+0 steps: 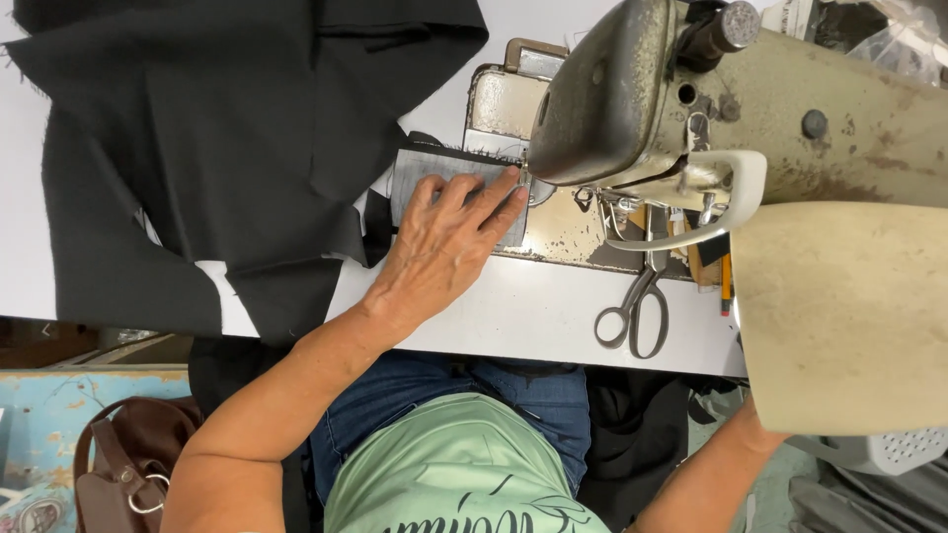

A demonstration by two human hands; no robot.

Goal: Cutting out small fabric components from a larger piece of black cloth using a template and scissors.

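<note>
My left hand [444,247] lies flat — fingers [474,197] spread, gripping nothing — pressing the grey fabric piece [434,168] down at the sewing machine [691,109] needle. My right hand is hidden behind the machine — I cannot tell its state. Scissors [637,306] lie nearby on the white table [513,316].

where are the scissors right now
In the head view, the scissors lie on the white table, right of the left hand and just below the sewing machine, handles toward the person.
</note>
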